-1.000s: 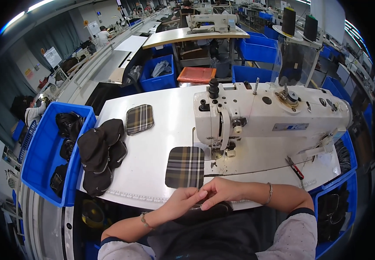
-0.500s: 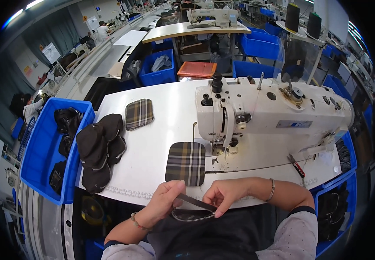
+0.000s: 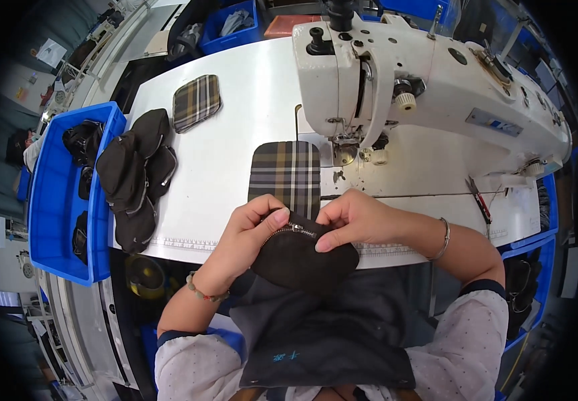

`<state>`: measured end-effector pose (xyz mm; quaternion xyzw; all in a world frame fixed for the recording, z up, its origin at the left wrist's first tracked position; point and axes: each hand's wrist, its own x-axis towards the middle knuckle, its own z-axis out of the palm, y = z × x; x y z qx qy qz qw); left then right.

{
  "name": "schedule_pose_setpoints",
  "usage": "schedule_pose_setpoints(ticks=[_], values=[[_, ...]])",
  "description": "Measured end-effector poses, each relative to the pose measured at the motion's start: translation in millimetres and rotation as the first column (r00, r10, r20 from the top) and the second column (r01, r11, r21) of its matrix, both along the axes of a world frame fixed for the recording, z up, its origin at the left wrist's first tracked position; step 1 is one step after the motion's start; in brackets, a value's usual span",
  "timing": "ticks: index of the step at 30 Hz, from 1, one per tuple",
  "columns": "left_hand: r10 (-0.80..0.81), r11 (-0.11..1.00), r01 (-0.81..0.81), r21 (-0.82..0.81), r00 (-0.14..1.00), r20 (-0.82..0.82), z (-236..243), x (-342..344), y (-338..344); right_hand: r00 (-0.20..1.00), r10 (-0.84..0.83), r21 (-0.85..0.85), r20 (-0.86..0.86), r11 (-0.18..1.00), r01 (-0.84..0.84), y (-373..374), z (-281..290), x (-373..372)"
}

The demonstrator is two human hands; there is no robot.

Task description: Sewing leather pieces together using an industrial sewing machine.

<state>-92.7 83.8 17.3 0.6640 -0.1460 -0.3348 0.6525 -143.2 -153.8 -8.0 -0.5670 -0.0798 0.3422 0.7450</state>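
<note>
Between my two hands hangs a small black zippered pouch (image 3: 306, 262), its metal zipper running along the upper edge. My left hand (image 3: 257, 224) pinches the zipper edge on one side, thumb on top. On the other side my right hand (image 3: 350, 222) grips the same edge, thumb and fingers closed near the zipper pull. Just beyond my hands lies a rounded plaid fabric piece (image 3: 284, 175), its near edge partly covered by them. The white sewing machine (image 3: 396, 87) stands to the right, its needle area beside that plaid piece.
A second stack of plaid pieces (image 3: 197, 102) lies farther back. Several black pouches (image 3: 132, 177) are piled at the table's left edge, next to a blue bin (image 3: 40, 200). Red-handled snips (image 3: 480, 200) rest on the right of the white tabletop (image 3: 242, 80).
The pouch has come up into view, its zipper edge stretched between my hands, where before mostly a zipper loop showed. The view has tilted down and closer.
</note>
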Motion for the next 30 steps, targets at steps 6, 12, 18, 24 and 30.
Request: schedule_pose_setpoints(ticks=[6, 12, 18, 24, 30], values=[[-0.021, 0.998, 0.011, -0.062, 0.985, -0.171, 8, 1, 3, 0.998, -0.055, -0.038, 0.038, 0.998, 0.057, 4, 1, -4], [-0.154, 0.981, 0.123, 0.153, 0.965, 0.211, 3, -17, -3, 0.968, -0.13, -0.15, 0.216, 0.975, 0.164, 15, 3, -8], [-0.035, 0.993, -0.015, 0.116, 0.907, 0.42, -7, -22, -10, 0.977, -0.163, -0.141, 0.136, 0.973, 0.182, 8, 4, -12], [-0.09, 0.988, 0.051, 0.149, 0.959, 0.27, -10, -31, -5, 0.947, -0.201, -0.232, 0.251, 0.937, 0.261, 14, 6, -15], [-0.241, 0.96, 0.185, 0.21, 0.928, 0.283, 16, 10, 15, 0.424, 0.165, -0.412, 0.89, 0.69, 0.596, 12, 2, -11]])
